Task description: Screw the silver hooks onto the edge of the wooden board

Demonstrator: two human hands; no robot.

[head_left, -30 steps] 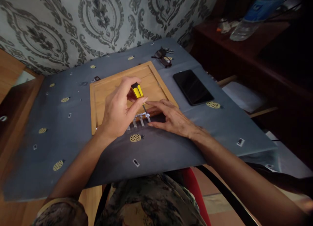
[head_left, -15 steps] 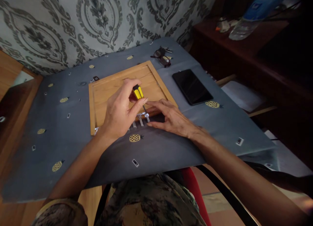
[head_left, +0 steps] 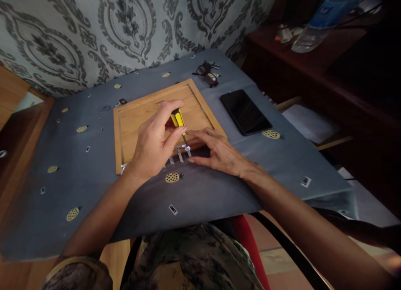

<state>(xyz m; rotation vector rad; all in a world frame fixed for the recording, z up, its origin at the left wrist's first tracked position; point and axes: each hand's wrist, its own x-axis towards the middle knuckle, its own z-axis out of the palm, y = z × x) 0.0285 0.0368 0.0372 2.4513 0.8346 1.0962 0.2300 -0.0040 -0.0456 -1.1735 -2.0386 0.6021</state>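
Note:
My left hand (head_left: pixel 153 139) is closed round a yellow and black screwdriver (head_left: pixel 178 118), its palm over the handle's end. The shaft slants down to a metal hook rail (head_left: pixel 180 150) along the near edge of a framed wooden panel (head_left: pixel 142 118). Several pale hooks stick out from this rail towards me. My right hand (head_left: pixel 217 153) grips about the rail's right end, with the index finger beside the shaft and the thumb by the last hook. Its other fingers rest by the panel's edge. The screwdriver's tip is too small to make out.
A black phone (head_left: pixel 246 112) lies right of the panel, with sunglasses (head_left: pixel 206 75) and keys (head_left: pixel 215 65) behind. A patterned blue-grey cloth (head_left: pixel 200 194) covers the table. At right, a plastic bottle (head_left: pixel 313 35) stands on a dark wooden cabinet (head_left: pixel 291 60).
The screwdriver handle has shifted very slightly, and my left thumb has moved a little to the left on it. My right hand and the panel stay in place.

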